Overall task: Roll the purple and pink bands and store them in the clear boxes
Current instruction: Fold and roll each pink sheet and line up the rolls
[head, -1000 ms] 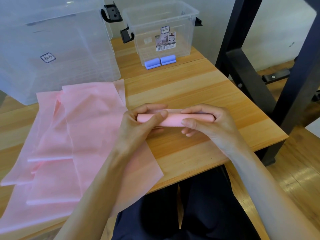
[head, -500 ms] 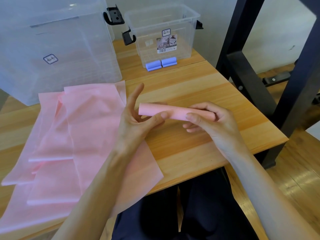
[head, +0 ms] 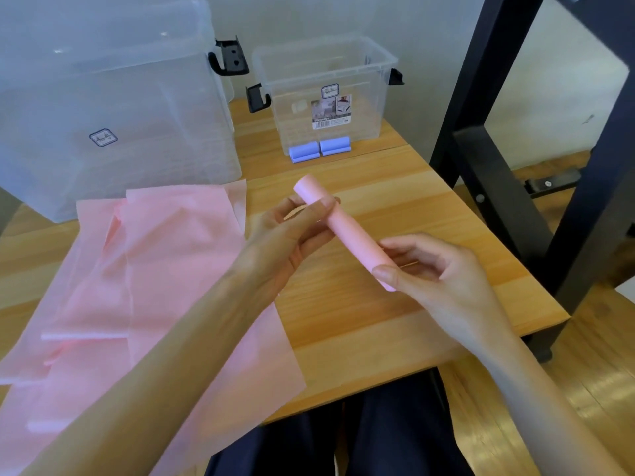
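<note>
**Pink roll held in both hands, ready for a box**

A seated person holds a finished pink roll point(head: 343, 231) in the air above a wooden surface point(head: 395, 324). The left hand point(head: 292, 231) pinches the roll near its far end, thumb on top and fingers curled beneath. The right hand point(head: 436, 269) pinches the near end between thumb and fingertips. The roll runs on a slant, its far end tipped away from the person and toward the left hand's side.

Beyond the hands, past the roll's far end, stands a small clear box point(head: 330, 97) with black latches and no lid on it. Two purple rolls point(head: 319, 150) lie at its near wall; whether they sit inside it or just in front cannot be told. To the left of the left hand, farther back, stands a big clear box point(head: 113, 97). Under and beside the left forearm lies a spread of loose pink bands point(head: 154, 269), flat and overlapping, not yet rolled.

What could go wrong: the roll seems held together only by the two pinches. If either hand loosens while passing it over, the outer layer may spring open and the roll unwind. One hand alone may let the free end sag or telescope. The left forearm rests over the loose bands, so reaching forward could drag them along or off the edge.
</note>
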### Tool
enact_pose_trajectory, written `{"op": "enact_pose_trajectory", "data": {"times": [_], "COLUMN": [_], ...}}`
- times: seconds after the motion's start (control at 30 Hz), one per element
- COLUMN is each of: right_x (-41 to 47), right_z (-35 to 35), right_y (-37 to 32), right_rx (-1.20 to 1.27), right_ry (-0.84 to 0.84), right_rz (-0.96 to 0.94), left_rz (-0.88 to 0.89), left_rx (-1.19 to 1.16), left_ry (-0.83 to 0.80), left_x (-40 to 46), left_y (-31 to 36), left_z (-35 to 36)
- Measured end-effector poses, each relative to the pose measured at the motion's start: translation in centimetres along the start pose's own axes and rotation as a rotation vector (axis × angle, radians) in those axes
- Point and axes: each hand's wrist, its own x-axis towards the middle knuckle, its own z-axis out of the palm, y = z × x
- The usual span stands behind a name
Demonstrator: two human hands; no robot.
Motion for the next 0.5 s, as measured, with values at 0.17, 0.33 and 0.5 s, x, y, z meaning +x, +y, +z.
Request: {"op": "enact_pose_trajectory", "data": {"times": [0.17,0.33,0.5], "right_x": [1.5,4.1,7.3], "right_z": [-2.8,-5.2,-6.8], "right_y": [0.2,0.8,1.5], "right_rx": [0.000,-0.107,-0.201], "right_ry": [0.129,0.186,0.248], "right_rz": [0.003,0.045,0.103], "left_rz": [-0.067,-0.089,-0.065], "left_rx": [0.139,0.289,0.452], "left_ry": [-0.080,-0.108,-0.080], "left_x": [5.0,10.6,15.1], "left_y": [0.3,0.0,-0.3], "left_z": [3.4,5.9,7.0]}}
